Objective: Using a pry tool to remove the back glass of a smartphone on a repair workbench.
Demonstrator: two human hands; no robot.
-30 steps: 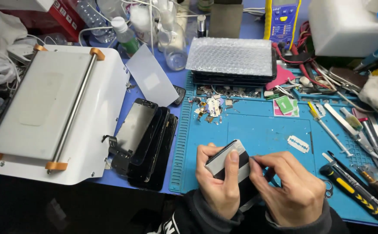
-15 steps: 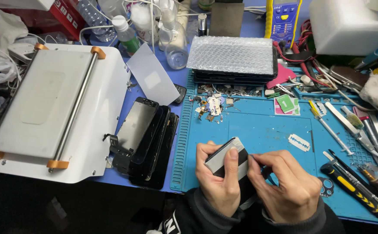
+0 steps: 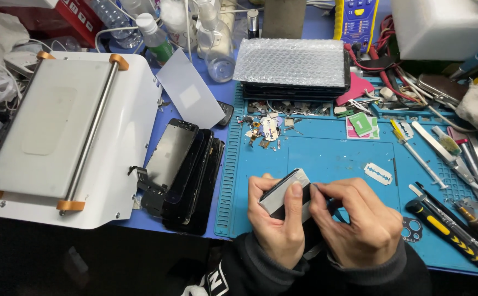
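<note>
My left hand (image 3: 274, 225) grips a phone screen assembly (image 3: 283, 193), tilted on edge with its silver back facing up, low over the blue work mat (image 3: 326, 156). My right hand (image 3: 357, 216) is closed against the assembly's right end, its fingertips pinched at that edge. Whether it holds a small tool there is hidden by the fingers. Both hands sit near the mat's front edge, with dark sleeves below them.
A pile of black phone screens (image 3: 187, 170) lies left of the mat, beside a white machine with a metal plate (image 3: 58, 131). Bubble-wrapped screens (image 3: 294, 68) sit at the back. A razor blade (image 3: 379, 174), small parts (image 3: 266, 129) and screwdrivers (image 3: 447, 225) lie right.
The hands have shifted slightly; the assembly is tipped a little more on edge. Nothing else on the bench has moved.
</note>
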